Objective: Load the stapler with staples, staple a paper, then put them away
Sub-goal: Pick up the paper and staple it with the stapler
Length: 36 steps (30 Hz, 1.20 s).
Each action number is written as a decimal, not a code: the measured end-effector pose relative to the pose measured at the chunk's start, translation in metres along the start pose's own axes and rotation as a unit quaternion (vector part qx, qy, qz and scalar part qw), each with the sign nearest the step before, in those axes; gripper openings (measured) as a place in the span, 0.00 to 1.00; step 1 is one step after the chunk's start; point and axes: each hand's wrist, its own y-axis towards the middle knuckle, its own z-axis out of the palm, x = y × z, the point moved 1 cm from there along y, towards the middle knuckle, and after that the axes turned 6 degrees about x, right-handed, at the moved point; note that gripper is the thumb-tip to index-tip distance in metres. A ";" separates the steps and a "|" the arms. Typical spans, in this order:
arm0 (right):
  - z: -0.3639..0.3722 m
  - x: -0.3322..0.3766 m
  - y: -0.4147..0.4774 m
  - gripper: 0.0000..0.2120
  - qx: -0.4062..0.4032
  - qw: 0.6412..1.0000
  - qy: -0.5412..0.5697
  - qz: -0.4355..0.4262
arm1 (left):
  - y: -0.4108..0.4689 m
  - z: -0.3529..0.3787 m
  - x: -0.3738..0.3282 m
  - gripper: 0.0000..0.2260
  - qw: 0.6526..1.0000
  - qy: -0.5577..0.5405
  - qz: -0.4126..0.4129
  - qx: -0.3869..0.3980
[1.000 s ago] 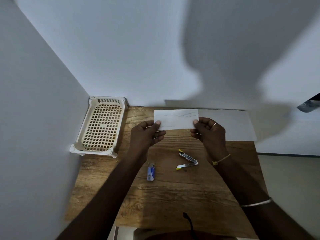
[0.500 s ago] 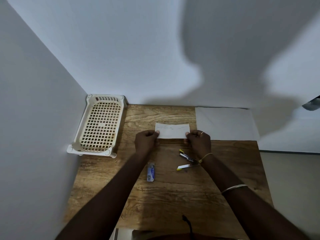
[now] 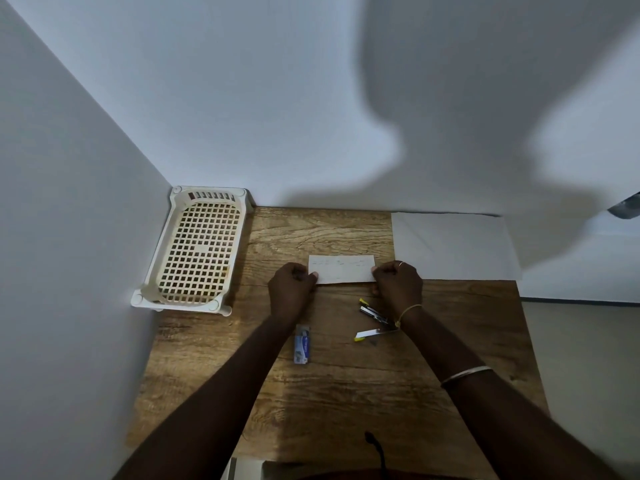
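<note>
While pinched endwise by left hand point(image 3: 292, 289) and right hand point(image 3: 398, 284), paper point(image 3: 343, 269), long axis left-right.

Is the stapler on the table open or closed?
Open: the stapler lies with its two arms spread apart like a V.

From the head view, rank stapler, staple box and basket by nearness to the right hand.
1. Stapler, open, by the wrist of the right hand, which pinches the paper.
2. Staple box, further left, nearer the person.
3. Basket, far left, against the wall.
</note>
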 end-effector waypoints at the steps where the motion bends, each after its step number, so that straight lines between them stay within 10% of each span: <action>1: -0.003 0.000 -0.001 0.06 -0.006 0.998 -0.050 -0.024 | -0.004 -0.003 -0.001 0.13 0.999 0.037 0.016 -0.007; 8: -0.003 -0.004 -0.041 0.11 0.025 0.933 -0.250 -0.259 | -0.048 -0.005 0.007 0.16 0.938 0.271 0.212 0.042; 14: 0.015 -0.017 -0.046 0.23 0.121 0.857 -0.432 -0.252 | -0.051 0.017 0.023 0.27 0.847 0.457 0.231 0.144; 36: 0.028 0.038 0.045 0.24 0.124 0.868 -0.430 -0.215 | 0.051 0.020 -0.032 0.27 0.847 0.446 0.248 0.149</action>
